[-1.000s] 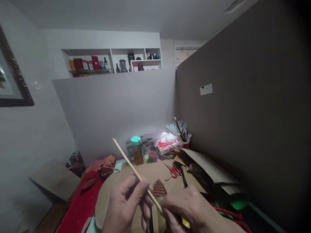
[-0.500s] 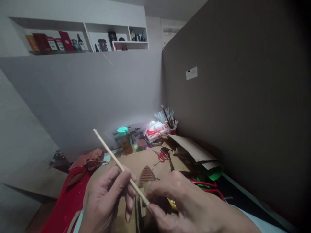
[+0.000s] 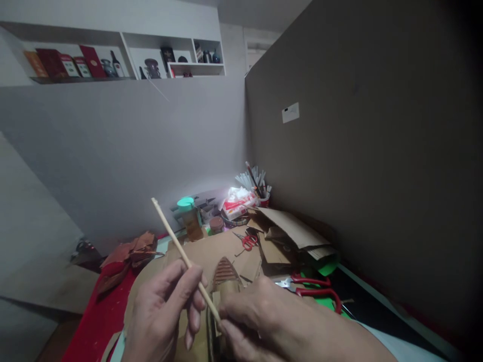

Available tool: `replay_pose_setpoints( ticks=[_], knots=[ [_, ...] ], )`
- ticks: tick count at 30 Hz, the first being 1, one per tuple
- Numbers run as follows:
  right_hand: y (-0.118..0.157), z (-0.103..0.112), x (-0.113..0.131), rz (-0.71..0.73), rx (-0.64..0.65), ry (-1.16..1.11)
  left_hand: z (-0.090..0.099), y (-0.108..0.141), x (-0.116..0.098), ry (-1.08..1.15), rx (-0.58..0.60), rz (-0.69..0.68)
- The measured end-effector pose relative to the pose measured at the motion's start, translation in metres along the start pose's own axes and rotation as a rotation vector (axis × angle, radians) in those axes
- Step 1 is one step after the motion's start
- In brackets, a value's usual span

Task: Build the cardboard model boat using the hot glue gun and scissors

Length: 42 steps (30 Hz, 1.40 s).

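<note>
A thin pale wooden stick (image 3: pixel 171 232) slants across the view from upper left to lower right. My left hand (image 3: pixel 166 306) grips it near the middle, pinched between thumb and fingers. The stick's lower end meets the fingertips of my right hand (image 3: pixel 260 317), which are closed round it. Under my hands lies a small model boat (image 3: pixel 225 271) with a pointed, slatted brown end. My right hand hides much of the boat's body.
Scissors with red handles (image 3: pixel 317 291) lie right of my right hand; smaller red scissors (image 3: pixel 249 242) lie farther back. Folded cardboard (image 3: pixel 290 229) leans at the right. A teal-lidded jar (image 3: pixel 188 218), a tissue pack (image 3: pixel 237 203) and a cup of sticks (image 3: pixel 264 201) stand behind.
My right hand has moved slightly left and down, uncovering more of the large red-handled scissors. The stick stands a little steeper, and the view has shifted slightly to the right.
</note>
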State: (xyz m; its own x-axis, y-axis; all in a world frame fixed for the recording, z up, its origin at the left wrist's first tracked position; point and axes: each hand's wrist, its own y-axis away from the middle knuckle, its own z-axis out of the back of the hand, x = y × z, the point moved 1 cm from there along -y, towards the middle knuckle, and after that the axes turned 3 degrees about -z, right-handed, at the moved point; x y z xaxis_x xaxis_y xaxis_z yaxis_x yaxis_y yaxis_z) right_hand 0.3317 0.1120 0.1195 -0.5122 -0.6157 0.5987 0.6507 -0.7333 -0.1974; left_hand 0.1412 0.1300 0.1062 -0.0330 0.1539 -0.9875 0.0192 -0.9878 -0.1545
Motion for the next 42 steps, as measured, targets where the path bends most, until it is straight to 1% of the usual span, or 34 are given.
replay_pose_setpoints(
  ticks=[3, 6, 8, 13, 15, 19, 24, 26, 29, 31, 35, 37, 39, 41, 42],
  knots=[
    [0.001, -0.009, -0.001, -0.050, -0.087, 0.008, -0.003, 0.000, 0.000, 0.017, -0.032, 0.018],
    [0.001, -0.014, 0.000, -0.065, -0.159, 0.010, -0.004, -0.002, 0.003, 0.028, 0.014, 0.039],
    [0.001, -0.013, 0.000, -0.057, -0.152, 0.012, -0.003, -0.004, 0.005, 0.038, 0.049, 0.038],
    [0.002, 0.003, 0.003, -0.013, 0.010, 0.022, 0.000, -0.003, 0.004, 0.110, 0.076, 0.041],
    [0.002, 0.006, 0.004, -0.004, 0.041, 0.005, 0.000, -0.002, 0.004, 0.135, 0.090, 0.062],
    [0.005, 0.002, 0.002, -0.033, 0.026, -0.009, -0.001, -0.004, 0.006, 0.159, 0.093, 0.074],
    [0.008, -0.007, 0.000, -0.088, -0.069, 0.053, -0.004, -0.006, 0.007, 0.187, 0.113, 0.105],
    [0.007, -0.008, 0.000, -0.089, -0.063, 0.035, -0.006, -0.005, 0.006, 0.201, 0.125, 0.125],
    [0.004, -0.006, 0.000, -0.063, -0.015, -0.040, -0.006, -0.003, 0.003, 0.219, 0.132, 0.133],
    [0.002, -0.004, -0.001, -0.072, 0.011, -0.126, -0.005, 0.000, -0.001, 0.224, 0.132, 0.130],
    [-0.005, -0.001, -0.001, -0.117, 0.077, -0.398, -0.010, 0.005, -0.008, 0.263, 0.059, 0.107],
    [-0.007, 0.002, 0.002, -0.101, 0.059, -0.504, -0.013, 0.009, -0.010, 0.265, 0.020, 0.073],
    [-0.009, 0.005, 0.005, -0.027, 0.046, -0.533, -0.016, 0.012, -0.010, 0.241, -0.006, 0.017],
    [-0.009, 0.006, 0.007, 0.003, 0.096, -0.579, -0.018, 0.014, -0.008, 0.209, -0.040, -0.048],
    [-0.009, 0.004, 0.007, -0.026, 0.130, -0.634, -0.018, 0.015, -0.007, 0.189, -0.060, -0.083]
  ],
)
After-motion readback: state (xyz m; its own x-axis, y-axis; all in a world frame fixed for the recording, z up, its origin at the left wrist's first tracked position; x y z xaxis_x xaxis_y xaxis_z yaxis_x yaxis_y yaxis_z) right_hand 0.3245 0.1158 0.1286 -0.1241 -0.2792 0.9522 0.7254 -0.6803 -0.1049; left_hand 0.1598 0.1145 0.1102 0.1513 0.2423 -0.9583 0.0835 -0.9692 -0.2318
